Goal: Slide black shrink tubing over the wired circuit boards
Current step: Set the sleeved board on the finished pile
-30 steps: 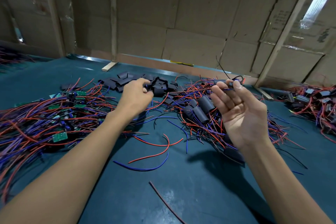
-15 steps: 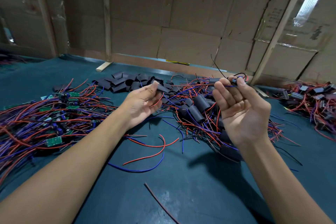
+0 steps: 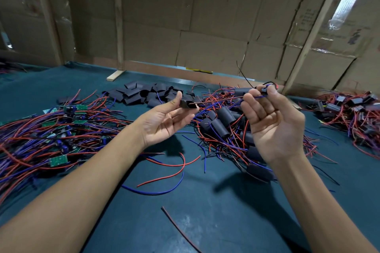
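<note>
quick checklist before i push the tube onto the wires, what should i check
1. Left hand holds the short black shrink tube piece between thumb and fingers: ok.
2. Right hand pinches the small wired circuit board at its fingertips: ok.
3. Thin red and blue wires run from the board toward the tube: ok.
4. Wire tips are at the tube's mouth: ok; whether they are inside yet: cannot tell.
5. Tube mouth is open enough for the board: cannot tell, it looks partly flattened.
6. Held wires are free of the loose pile of red and blue wires on the teal table: cannot tell.
</note>
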Tool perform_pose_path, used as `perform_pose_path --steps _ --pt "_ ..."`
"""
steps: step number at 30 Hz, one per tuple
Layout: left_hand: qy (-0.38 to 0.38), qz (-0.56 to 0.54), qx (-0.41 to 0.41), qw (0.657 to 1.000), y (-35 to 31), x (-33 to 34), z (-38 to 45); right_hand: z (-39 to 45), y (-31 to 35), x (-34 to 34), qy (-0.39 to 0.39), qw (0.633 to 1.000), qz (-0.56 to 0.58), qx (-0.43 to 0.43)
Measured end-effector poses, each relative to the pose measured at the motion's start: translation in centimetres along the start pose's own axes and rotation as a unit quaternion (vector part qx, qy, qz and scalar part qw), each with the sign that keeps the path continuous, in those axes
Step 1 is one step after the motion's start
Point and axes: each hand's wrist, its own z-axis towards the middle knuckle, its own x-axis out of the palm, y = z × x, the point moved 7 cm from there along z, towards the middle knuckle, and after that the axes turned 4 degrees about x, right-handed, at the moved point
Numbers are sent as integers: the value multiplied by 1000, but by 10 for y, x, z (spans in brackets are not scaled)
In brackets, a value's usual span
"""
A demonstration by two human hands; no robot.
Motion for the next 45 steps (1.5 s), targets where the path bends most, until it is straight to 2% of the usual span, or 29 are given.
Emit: perform_pose_path --steps 8,16,28,45 --pt "-35 19 -10 999 4 2 -1 3 6 -6 -9 1000 -10 -12" --pt "-29 49 -20 998 10 2 -1 4 1 -9 -37 998 -46 9" --pt "-22 72 -36 996 13 1 -3 3 3 -10 -37 997 -57 -41" --pt "-12 87 -52 995 16 4 -5 6 0 -11 -45 997 -13 -56"
